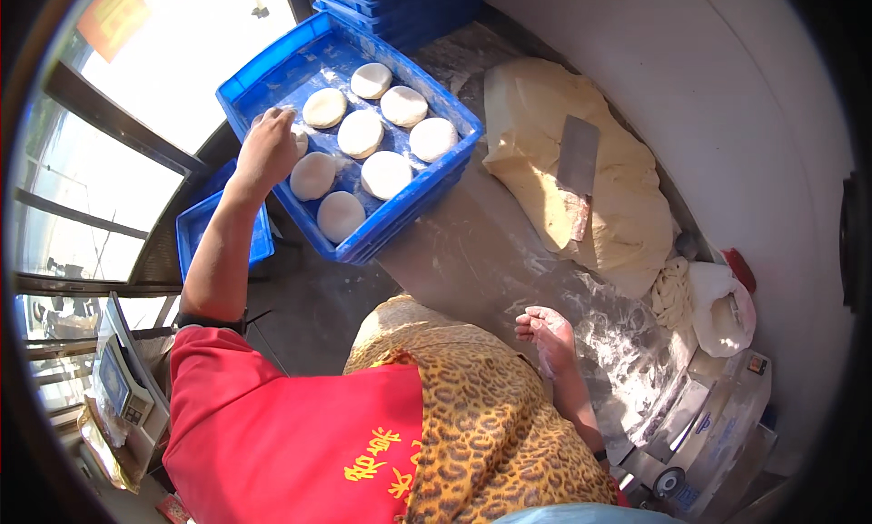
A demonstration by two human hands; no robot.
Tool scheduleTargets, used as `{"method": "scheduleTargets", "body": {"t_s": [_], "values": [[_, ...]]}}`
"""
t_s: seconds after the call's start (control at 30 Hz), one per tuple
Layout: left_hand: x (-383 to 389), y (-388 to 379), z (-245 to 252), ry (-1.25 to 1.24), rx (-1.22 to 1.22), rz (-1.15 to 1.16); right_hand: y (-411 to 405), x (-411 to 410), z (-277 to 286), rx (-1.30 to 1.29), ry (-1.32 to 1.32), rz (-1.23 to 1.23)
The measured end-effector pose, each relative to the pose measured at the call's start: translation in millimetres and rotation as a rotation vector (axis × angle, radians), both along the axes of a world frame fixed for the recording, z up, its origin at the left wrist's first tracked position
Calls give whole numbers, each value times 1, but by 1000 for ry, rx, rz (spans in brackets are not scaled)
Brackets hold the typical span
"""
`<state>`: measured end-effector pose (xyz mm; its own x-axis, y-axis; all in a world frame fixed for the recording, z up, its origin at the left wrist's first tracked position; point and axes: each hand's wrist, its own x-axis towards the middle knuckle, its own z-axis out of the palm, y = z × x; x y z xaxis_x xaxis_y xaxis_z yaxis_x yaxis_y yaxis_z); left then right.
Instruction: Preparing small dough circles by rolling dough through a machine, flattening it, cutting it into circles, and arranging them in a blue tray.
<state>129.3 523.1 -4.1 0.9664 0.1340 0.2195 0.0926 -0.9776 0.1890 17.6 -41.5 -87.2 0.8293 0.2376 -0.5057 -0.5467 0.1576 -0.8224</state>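
My left hand (pixel 271 137) reaches over a blue plastic tray (pixel 306 232), its fingers curled downward. A flat, round dough piece (pixel 300 141) lies right beside it, partly hidden by the hand; whether the fingers grip anything is hard to see. Several more dough rounds (pixel 360 134) sit spaced apart in the tray, which is dusted with flour. My right hand (pixel 550 340), whitened with flour, hovers above the worktop near my apron with loosely bent fingers and nothing visible in it. Beyond it rests a large mass of dough (pixel 613 183), and a dough cutter (pixel 578 157) lies on top.
Floury worktop (pixel 463 251) runs between tray and dough. Stacked blue trays (pixel 402 10) stand behind; a smaller blue bin (pixel 259 234) is lower left. Twisted dough (pixel 671 292), a white bag (pixel 715 313) and a metal machine (pixel 702 428) line the right side. Windows flank the left.
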Motion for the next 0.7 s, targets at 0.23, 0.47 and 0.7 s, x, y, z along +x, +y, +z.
{"method": "scheduleTargets", "body": {"t_s": [0.23,0.47,0.7], "values": [[-70,-202,5,-169,-1,-115,-95,-12,-22,-110,-34,13],[-54,-206,-24,-177,489,35,-138,36,-31,-179,-58,17],[-30,-164,-40,-109,533,221,-107,143,-47,-414,-206,79]]}}
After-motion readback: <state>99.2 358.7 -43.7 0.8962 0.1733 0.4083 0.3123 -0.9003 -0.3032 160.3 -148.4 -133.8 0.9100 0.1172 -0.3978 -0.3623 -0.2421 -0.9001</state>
